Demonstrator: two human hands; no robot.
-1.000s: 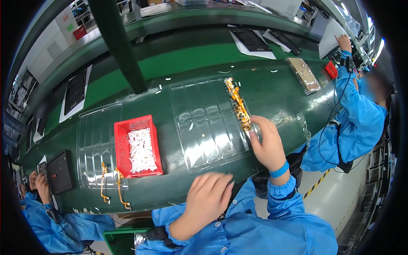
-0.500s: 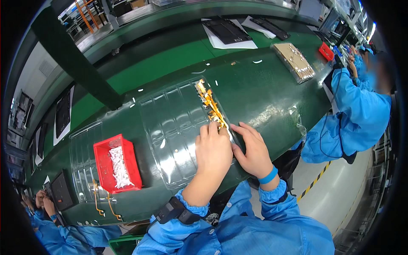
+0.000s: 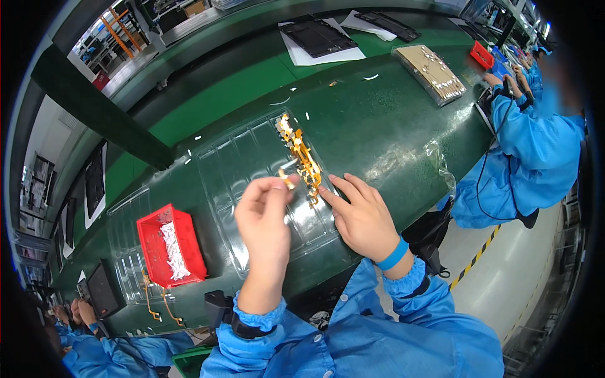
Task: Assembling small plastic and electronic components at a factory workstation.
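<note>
Your left hand [image 3: 268, 211] is pinched shut on a small pale tab or film scrap [image 3: 287, 181], lifted just above the clear blister tray [image 3: 246, 164] on the green bench [image 3: 391, 120]. Your right hand [image 3: 359, 217] lies with fingers spread, its forefinger pressing the lower end of the gold flex-circuit strip [image 3: 301, 154] that rests in the tray. Judging by this, one piece looks peeled off, while the strip's upper part appears yet to be worked; the red bin [image 3: 165, 249] sits well apart.
</note>
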